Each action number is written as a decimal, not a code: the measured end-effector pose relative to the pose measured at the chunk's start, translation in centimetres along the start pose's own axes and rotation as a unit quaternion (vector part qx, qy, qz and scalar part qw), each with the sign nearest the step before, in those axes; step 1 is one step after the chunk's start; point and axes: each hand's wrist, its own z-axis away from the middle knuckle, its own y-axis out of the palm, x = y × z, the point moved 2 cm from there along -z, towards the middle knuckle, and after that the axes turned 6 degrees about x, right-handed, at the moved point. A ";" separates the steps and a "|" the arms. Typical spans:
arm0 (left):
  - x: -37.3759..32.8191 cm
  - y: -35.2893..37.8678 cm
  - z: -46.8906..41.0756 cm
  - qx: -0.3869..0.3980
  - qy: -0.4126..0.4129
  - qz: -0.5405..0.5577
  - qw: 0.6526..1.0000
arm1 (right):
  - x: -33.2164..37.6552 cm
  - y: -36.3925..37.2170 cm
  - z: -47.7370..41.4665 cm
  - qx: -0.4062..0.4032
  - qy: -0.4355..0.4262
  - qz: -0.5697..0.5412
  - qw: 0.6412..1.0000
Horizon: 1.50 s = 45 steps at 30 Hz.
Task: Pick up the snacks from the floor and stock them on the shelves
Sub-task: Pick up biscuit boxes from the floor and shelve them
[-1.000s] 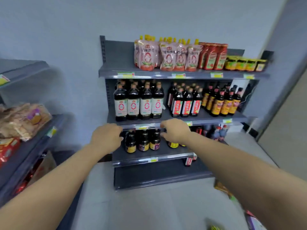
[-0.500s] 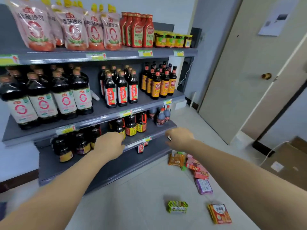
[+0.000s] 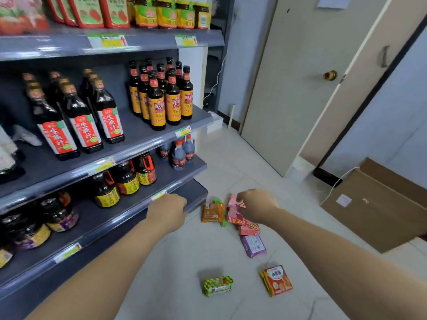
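Observation:
Several snack packs lie on the pale tiled floor: an orange packet (image 3: 212, 212), a pink packet (image 3: 233, 200), red stick boxes (image 3: 248, 226), a purple pack (image 3: 253, 245), a green wafer pack (image 3: 217, 285) and an orange-red cracker box (image 3: 276, 280). My right hand (image 3: 255, 205) hovers over the pink and red packs with its fingers curled, and I cannot see whether it touches them. My left hand (image 3: 168, 210) is a loose fist beside the front edge of the lowest shelf (image 3: 180, 188), holding nothing.
The grey shelf unit (image 3: 138, 139) at the left carries dark sauce bottles, jars and red pouches. A beige door (image 3: 300, 88) with a brass knob stands behind the snacks. A flat cardboard box (image 3: 379, 204) and a white cable lie at the right.
My view has swung right and down, from the shelf front to the floor by the door. Both hands have dropped toward the floor, the right one now over the snack pile.

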 end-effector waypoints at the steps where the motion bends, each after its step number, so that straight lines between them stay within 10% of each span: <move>1: -0.4 0.3 -1.6 0.009 0.009 -0.005 1.000 | -0.9 0.3 -1.0 0.007 0.006 -0.003 1.000; 26: -15.1 13.0 -38.5 0.126 0.110 0.033 0.985 | -24.6 11.2 -25.8 0.146 0.126 -0.059 0.979; 45: -17.7 51.1 -60.4 0.271 0.020 0.190 0.943 | -34.4 46.2 -47.0 0.229 0.280 -0.208 0.909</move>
